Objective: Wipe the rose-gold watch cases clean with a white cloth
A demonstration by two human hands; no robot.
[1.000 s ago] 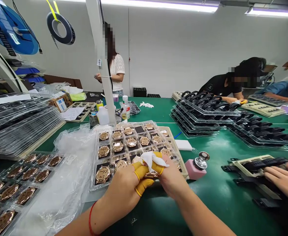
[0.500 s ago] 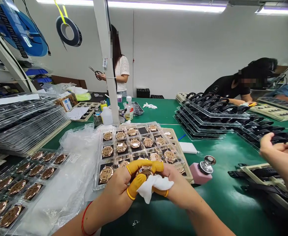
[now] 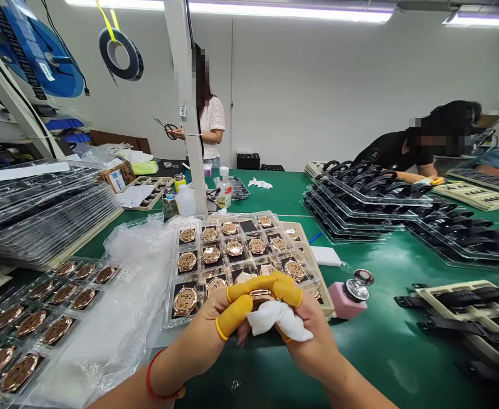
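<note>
My left hand (image 3: 215,324), in yellow finger cots and with a red cord at the wrist, grips the left side of a rose-gold round watch case (image 3: 261,294). From the right, my right hand (image 3: 306,318) holds the same case and a crumpled white cloth (image 3: 277,321) against it. Yellow-covered fingers hide most of the case. Just beyond my hands lies a clear tray (image 3: 168,315) of similar round cases on black squares, one of its pockets showing only black. A beige tray (image 3: 326,298) sits beneath it.
A pink pump bottle (image 3: 346,301) stands right of the tray, near a white block (image 3: 326,256). Stacked trays of black straps (image 3: 351,210) and a beige strap tray (image 3: 428,295) are at right. Plastic wrap (image 3: 104,318) and more cases are left. Two people work across the table.
The case has tilted nearly edge-on between my hands, and the cloth has shifted slightly right. Another person's hand at the far right has left the view.
</note>
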